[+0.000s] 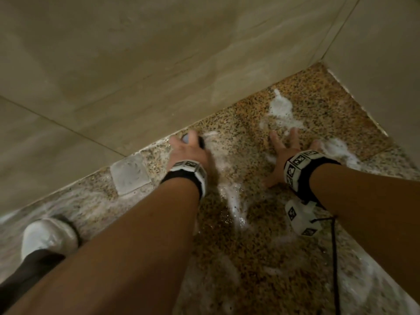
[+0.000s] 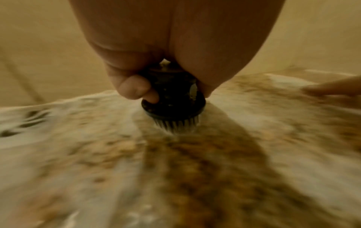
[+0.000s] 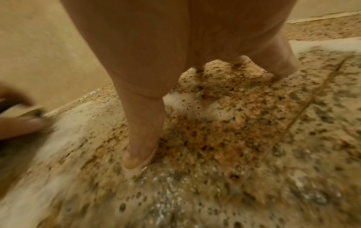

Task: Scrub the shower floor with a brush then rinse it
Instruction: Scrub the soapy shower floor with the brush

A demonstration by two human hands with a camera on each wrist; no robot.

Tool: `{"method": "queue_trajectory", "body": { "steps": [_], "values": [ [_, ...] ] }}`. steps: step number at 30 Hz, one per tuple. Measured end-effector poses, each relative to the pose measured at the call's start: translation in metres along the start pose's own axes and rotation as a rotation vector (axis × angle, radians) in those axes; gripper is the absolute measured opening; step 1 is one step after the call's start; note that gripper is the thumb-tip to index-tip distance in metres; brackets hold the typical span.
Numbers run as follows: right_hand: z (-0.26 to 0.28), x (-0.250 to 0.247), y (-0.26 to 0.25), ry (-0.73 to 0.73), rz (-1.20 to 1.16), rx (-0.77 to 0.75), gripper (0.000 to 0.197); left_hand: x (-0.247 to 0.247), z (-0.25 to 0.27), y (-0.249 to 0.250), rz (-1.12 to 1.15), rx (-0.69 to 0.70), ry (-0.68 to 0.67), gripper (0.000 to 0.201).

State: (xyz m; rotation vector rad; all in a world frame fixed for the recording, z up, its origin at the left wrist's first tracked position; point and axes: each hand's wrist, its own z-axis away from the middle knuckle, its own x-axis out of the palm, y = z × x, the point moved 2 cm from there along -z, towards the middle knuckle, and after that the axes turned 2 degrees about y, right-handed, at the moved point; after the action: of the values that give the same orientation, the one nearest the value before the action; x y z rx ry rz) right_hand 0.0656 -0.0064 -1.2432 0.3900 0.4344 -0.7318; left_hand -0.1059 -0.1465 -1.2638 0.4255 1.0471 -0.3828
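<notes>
My left hand [image 1: 188,148] grips a small round black scrub brush [image 2: 173,98] from above, close to the foot of the left wall. Its pale bristles [image 2: 177,125] press down on the wet speckled shower floor [image 1: 261,223]. My right hand [image 1: 288,151] lies flat on the floor to the right, fingers spread and straight, holding nothing. In the right wrist view the thumb [image 3: 140,138] and fingertips [image 3: 283,67] rest in the wet foam. White soap suds [image 1: 281,110] cover patches of floor ahead of and between the hands.
Beige tiled walls [image 1: 136,64] meet in a corner at the upper right. A square floor drain cover [image 1: 130,173] sits left of my left hand. A foot in a white slipper [image 1: 48,235] stands at lower left. A black cable [image 1: 334,258] hangs from the right wrist.
</notes>
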Motion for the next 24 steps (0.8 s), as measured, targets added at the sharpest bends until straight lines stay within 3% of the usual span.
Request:
{"method": "queue_trajectory", "body": {
  "steps": [2,4,7,9,14,17,20,24],
  "values": [
    [-0.002,0.000,0.000,0.014,-0.033,0.019,0.137,-0.012,-0.005,-0.039,0.008,-0.121,0.010,0.039],
    [0.001,-0.002,0.001,0.009,-0.034,0.020,0.134,-0.019,-0.012,-0.084,-0.031,-0.228,0.037,0.045],
    [0.000,-0.002,0.001,0.003,-0.018,0.007,0.133,-0.018,-0.015,-0.122,-0.104,-0.278,0.100,0.048],
    [-0.006,0.000,0.000,-0.007,-0.041,0.024,0.139,-0.010,-0.007,-0.116,-0.083,-0.259,0.082,0.043],
    [-0.008,0.001,0.000,-0.011,-0.044,0.023,0.136,0.013,0.024,-0.042,0.076,-0.123,0.044,0.029],
    [-0.017,0.003,0.001,-0.004,-0.077,0.039,0.144,0.023,0.034,-0.017,0.056,-0.030,0.021,0.041],
    [-0.026,0.005,0.003,0.018,-0.120,0.067,0.155,0.018,0.030,-0.036,0.068,-0.036,0.048,0.048],
    [-0.029,0.007,0.004,0.027,-0.137,0.073,0.158,-0.003,0.012,-0.093,0.035,-0.113,0.082,0.028]
  ]
}}
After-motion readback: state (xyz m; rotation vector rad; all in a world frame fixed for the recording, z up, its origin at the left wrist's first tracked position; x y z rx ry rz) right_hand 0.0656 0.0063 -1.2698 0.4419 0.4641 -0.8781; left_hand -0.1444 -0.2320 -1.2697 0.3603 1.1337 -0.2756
